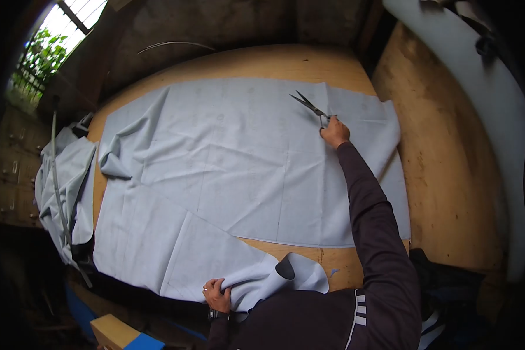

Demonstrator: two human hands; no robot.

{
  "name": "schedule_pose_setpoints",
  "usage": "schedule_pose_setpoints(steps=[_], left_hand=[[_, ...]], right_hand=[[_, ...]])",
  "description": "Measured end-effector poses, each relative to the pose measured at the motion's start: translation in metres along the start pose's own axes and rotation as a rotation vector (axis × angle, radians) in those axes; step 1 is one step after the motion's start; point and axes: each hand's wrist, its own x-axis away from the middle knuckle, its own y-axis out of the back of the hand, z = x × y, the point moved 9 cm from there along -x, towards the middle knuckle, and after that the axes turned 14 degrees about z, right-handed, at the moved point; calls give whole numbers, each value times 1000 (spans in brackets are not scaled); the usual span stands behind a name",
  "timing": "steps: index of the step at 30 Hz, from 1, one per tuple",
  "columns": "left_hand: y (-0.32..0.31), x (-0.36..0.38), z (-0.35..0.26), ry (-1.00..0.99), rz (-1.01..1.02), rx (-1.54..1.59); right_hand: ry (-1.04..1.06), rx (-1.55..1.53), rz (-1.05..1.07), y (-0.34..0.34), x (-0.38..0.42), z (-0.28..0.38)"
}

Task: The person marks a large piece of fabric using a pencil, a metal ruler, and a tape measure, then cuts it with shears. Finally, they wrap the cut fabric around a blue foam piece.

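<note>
A large sheet of light grey fabric (245, 151) lies over the wooden table (309, 61), creased, with faint drawn lines and a fold at its left side. My right hand (336, 133) is closed on the handles of dark metal scissors (310, 106), whose blades are spread apart above the fabric's upper right and point up and left. My left hand (217, 295), with a ring and a wrist watch, grips the bunched fabric at the table's front edge. Beside it, near my body, the fabric curls into a loop.
More grey fabric (67, 181) hangs in a heap at the left, with a long thin strip across it. A wooden board (431, 146) stands at the right, beside a pale sheet (478, 99). A yellow and blue box (122, 333) is at the lower left.
</note>
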Motion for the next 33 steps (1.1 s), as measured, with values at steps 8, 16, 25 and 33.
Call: schedule_pose_setpoints(steps=[8,16,25,33], left_hand=[[16,21,17,127,-36,-37],[7,26,62,259,132,67],[-63,95,14,454,453,510],[60,9,100,325,520,671]], right_hand=[[117,-46,-156,-34,-137,-49],[186,280,-6,-8,-125,-14],[55,597,-185,146,-71,-203],[-49,466,-358,197,58,-281]])
